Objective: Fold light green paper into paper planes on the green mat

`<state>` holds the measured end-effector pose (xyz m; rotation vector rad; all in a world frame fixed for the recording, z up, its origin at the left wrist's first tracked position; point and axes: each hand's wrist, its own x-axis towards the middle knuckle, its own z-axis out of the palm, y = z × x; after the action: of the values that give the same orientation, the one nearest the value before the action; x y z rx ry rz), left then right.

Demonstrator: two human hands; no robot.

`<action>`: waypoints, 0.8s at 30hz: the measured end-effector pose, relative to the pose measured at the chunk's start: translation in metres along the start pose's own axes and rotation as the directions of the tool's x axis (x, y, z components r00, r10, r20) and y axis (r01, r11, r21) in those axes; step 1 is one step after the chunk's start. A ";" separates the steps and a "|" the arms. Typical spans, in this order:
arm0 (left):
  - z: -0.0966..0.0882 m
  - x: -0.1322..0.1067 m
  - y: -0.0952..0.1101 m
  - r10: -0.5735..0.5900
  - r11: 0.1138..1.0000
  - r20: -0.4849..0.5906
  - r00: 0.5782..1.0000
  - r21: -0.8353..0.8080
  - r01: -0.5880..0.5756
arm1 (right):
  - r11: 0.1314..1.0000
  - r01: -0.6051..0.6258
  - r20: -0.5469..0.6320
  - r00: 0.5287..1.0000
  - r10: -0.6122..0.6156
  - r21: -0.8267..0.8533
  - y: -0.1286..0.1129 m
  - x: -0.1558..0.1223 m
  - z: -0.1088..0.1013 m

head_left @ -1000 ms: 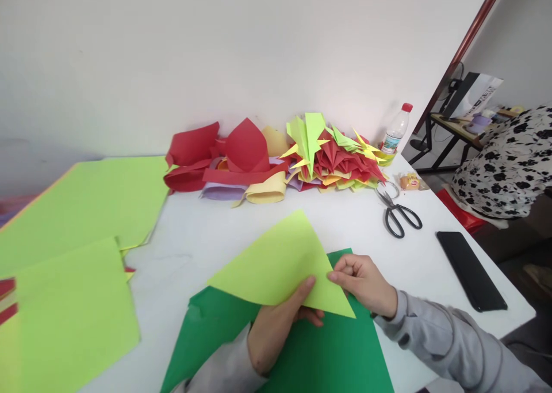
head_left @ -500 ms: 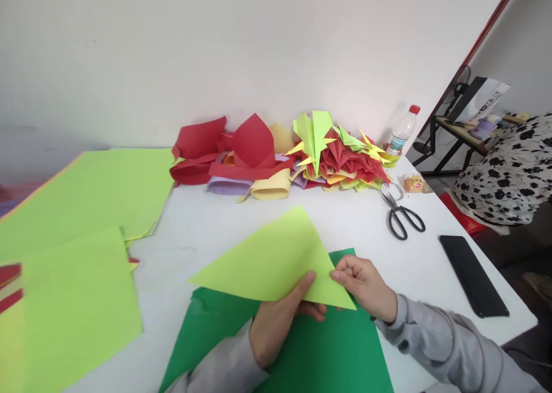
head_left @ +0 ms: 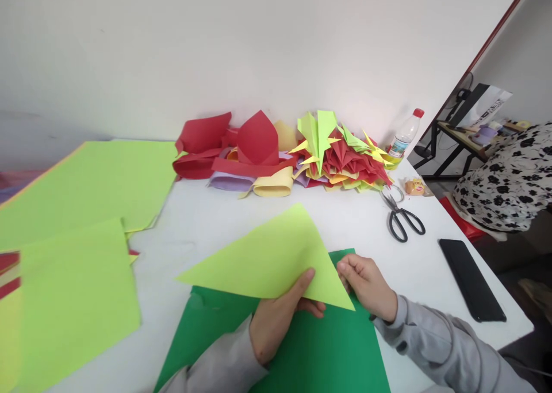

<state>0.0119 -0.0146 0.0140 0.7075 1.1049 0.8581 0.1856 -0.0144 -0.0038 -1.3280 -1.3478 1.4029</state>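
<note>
A lime-green folded paper (head_left: 267,255), triangular in outline, is held above a dark green sheet (head_left: 328,347). My left hand (head_left: 280,318) grips its lower edge, thumb on top and fingers underneath. Just beyond the paper's right edge is my right hand (head_left: 366,283), its fingers curled together. Whether those fingertips pinch anything cannot be made out. Below the paper, the green sheet lies on the white table, partly covered by my left forearm.
Large lime-green sheets (head_left: 81,301) lie at left. Along the wall are red paper shapes (head_left: 257,137), a heap of folded paper pieces (head_left: 340,157) and a bottle (head_left: 405,134). Scissors (head_left: 403,223) and a black phone-like slab (head_left: 472,281) lie at right, near a person's patterned clothing (head_left: 504,177).
My right thumb has moved off the paper's right edge, slightly rightward. The paper's left corner has shifted a little left. My left hand keeps its grip.
</note>
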 end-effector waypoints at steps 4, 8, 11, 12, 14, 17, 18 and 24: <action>0.000 -0.003 -0.002 -0.041 0.998 0.045 0.998 0.045 0.039 | 0.996 0.014 0.001 1.000 -0.015 0.084 -0.003 0.001 -0.001; 0.001 -0.006 -0.005 -0.085 0.994 0.176 0.981 0.080 0.072 | 0.994 0.111 -0.010 0.994 -0.111 -0.005 -0.003 -0.002 0.002; 0.000 -0.007 -0.007 -0.100 0.991 0.199 0.975 0.106 0.080 | 0.986 0.154 -0.037 0.987 -0.157 -0.058 -0.002 -0.002 0.003; 0.000 -0.007 -0.007 -0.100 0.990 0.194 0.976 0.113 0.079 | 0.986 0.158 -0.052 0.986 -0.161 -0.052 -0.001 -0.001 0.002; -0.002 -0.007 -0.007 -0.094 0.990 0.170 0.981 0.124 0.073 | 0.984 0.160 -0.129 0.977 -0.169 -0.076 -0.001 0.004 -0.009; -0.002 -0.006 -0.002 -0.084 0.990 0.112 0.990 0.126 0.070 | 0.895 0.101 -0.435 0.847 -0.306 -0.434 0.000 0.016 -0.046; -0.002 -0.006 0.000 -0.082 0.991 0.089 0.993 0.117 0.072 | 0.802 -0.009 -0.530 0.755 -0.385 -0.597 0.000 0.020 -0.063; 0.001 -0.004 0.010 -0.062 0.997 -0.023 0.998 0.046 0.063 | 0.614 -0.330 -0.658 0.613 -0.438 -0.717 0.003 0.034 -0.137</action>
<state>0.0096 -0.0137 0.0244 0.7001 1.1640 0.7900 0.3141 0.0433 0.0009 -2.0970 -1.3260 -0.1093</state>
